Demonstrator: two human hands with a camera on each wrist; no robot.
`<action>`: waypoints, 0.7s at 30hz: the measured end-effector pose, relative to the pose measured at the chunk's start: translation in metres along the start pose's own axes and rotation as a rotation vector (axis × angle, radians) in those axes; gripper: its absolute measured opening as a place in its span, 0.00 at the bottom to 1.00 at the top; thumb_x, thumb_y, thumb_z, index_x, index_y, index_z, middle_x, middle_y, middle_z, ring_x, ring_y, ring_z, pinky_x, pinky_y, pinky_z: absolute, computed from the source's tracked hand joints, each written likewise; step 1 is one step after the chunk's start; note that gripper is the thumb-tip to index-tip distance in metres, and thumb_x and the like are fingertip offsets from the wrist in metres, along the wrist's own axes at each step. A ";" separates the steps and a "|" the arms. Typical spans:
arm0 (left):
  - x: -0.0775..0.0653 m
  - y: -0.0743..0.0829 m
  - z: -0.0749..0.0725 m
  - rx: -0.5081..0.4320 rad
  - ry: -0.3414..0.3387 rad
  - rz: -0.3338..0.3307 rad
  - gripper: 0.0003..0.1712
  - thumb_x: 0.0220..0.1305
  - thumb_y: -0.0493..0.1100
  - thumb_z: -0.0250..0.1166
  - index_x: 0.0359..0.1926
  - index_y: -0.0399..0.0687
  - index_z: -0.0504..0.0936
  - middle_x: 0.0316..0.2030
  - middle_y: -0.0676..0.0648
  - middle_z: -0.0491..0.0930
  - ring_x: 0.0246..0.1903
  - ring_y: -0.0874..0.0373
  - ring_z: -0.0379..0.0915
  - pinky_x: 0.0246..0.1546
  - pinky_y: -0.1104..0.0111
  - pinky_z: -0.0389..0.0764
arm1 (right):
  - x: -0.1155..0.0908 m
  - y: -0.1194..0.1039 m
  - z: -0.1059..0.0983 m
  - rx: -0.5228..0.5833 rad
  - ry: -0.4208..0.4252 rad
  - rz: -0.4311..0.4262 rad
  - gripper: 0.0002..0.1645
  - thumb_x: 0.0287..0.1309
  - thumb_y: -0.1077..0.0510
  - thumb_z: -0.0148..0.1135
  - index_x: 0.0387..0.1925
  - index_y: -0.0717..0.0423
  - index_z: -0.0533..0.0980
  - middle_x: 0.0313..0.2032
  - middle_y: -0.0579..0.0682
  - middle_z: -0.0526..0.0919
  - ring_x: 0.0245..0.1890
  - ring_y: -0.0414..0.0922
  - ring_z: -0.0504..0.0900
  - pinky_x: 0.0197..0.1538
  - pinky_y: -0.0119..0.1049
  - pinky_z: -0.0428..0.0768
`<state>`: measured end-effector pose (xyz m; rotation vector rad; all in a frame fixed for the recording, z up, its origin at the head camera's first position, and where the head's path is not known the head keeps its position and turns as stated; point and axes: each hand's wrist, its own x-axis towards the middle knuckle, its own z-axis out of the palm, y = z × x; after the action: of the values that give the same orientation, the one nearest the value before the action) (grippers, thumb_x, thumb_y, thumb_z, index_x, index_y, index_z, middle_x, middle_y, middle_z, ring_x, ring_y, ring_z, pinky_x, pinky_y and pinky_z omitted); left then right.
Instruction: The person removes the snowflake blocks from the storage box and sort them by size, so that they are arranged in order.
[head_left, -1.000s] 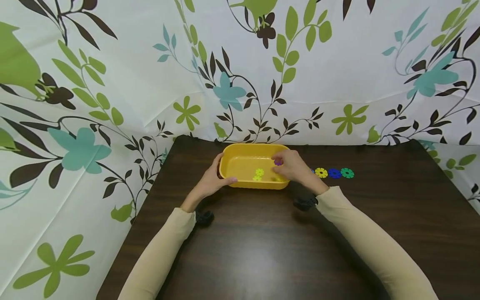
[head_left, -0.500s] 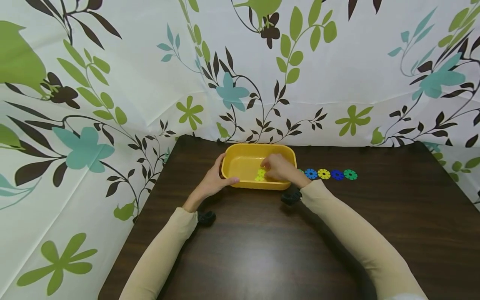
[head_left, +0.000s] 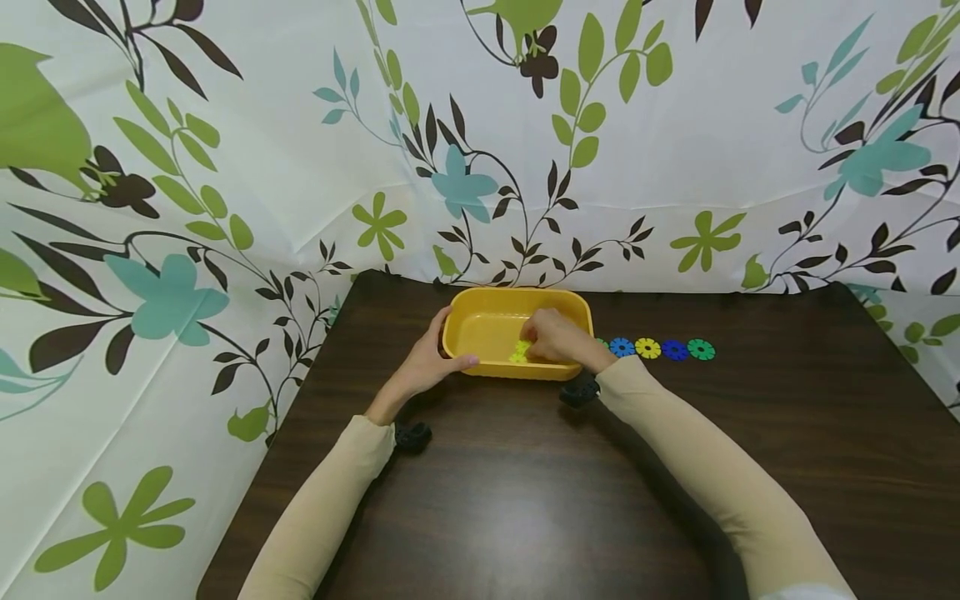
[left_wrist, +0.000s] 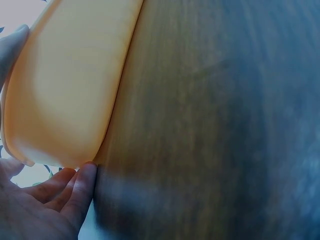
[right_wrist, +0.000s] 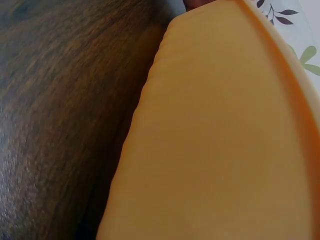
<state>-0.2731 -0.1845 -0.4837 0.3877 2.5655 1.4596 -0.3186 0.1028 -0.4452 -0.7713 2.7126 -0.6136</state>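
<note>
A yellow plastic basin (head_left: 480, 329) stands on the dark table. My left hand (head_left: 422, 364) grips its left end, thumb over the near rim and fingers round the outside; the left wrist view shows fingertips at the low edge of the basin wall (left_wrist: 70, 85). Inside, my right hand (head_left: 561, 336) reaches down with bent fingers, fingertips right at bright yellow flower-shaped discs (head_left: 518, 352). I cannot tell whether a disc is between those fingers, as the hand's back covers them. Only the basin's outer side (right_wrist: 210, 125) fills the right wrist view.
A row of flower-shaped discs lies right of the basin: a light blue disc (head_left: 622, 347), a yellow disc (head_left: 647, 348), a dark blue disc (head_left: 675, 350) and a green disc (head_left: 701, 349). Another is partly behind the right wrist. A patterned cloth (head_left: 637, 183) hangs behind the table (head_left: 510, 467).
My right hand has moved left and lower inside the basin, to the yellow discs; the purple disc seen at its fingers earlier is now out of sight. My left hand keeps its hold.
</note>
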 end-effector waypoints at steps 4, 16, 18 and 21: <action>0.000 0.000 0.000 0.017 0.005 0.000 0.72 0.61 0.67 0.79 0.90 0.57 0.42 0.82 0.39 0.64 0.68 0.44 0.73 0.73 0.46 0.75 | 0.003 0.002 0.001 -0.017 0.012 -0.004 0.11 0.61 0.60 0.77 0.44 0.59 0.91 0.42 0.54 0.92 0.42 0.47 0.84 0.49 0.41 0.85; -0.001 0.002 0.001 -0.007 0.003 -0.019 0.65 0.66 0.55 0.79 0.89 0.60 0.43 0.82 0.40 0.63 0.69 0.42 0.72 0.76 0.43 0.72 | 0.020 0.020 0.016 -0.061 0.031 0.022 0.12 0.55 0.58 0.75 0.37 0.56 0.80 0.30 0.50 0.77 0.30 0.46 0.72 0.37 0.37 0.71; -0.001 0.003 0.001 -0.004 0.004 -0.025 0.66 0.66 0.56 0.79 0.89 0.61 0.43 0.82 0.40 0.63 0.69 0.42 0.72 0.76 0.43 0.72 | 0.022 0.024 0.018 -0.072 0.021 0.029 0.14 0.57 0.57 0.74 0.42 0.55 0.79 0.32 0.50 0.79 0.33 0.47 0.75 0.39 0.38 0.74; 0.000 0.002 0.001 -0.001 0.003 -0.030 0.66 0.65 0.57 0.80 0.89 0.61 0.43 0.81 0.40 0.64 0.68 0.42 0.72 0.75 0.44 0.73 | 0.017 0.020 0.015 -0.054 0.011 0.033 0.17 0.59 0.58 0.74 0.48 0.56 0.80 0.37 0.52 0.83 0.37 0.48 0.78 0.43 0.40 0.78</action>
<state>-0.2724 -0.1826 -0.4821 0.3452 2.5621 1.4521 -0.3365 0.1037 -0.4691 -0.7363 2.7563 -0.5406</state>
